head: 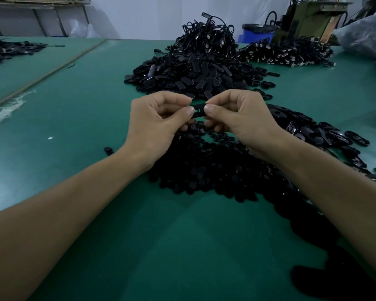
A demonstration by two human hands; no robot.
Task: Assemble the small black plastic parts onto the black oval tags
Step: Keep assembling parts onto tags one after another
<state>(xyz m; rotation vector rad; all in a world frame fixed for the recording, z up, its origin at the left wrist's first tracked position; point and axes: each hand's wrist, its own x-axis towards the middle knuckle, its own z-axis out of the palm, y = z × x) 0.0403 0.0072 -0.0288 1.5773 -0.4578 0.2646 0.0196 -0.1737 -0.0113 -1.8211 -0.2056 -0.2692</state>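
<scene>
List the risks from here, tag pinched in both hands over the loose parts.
1. The left hand and right hand pinch the oval tag only at its ends. A slip would likely drop it into the pile of small parts below, black on black and hard to find.
2. Both grips hide the tag's ends, so a badly seated part could go unnoticed.

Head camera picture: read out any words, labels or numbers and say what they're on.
None readable.
The black oval tag pinched between left hand and right hand shows only cut-outs, no print.
The blue bin and green machine behind bear no legible marks.
</scene>
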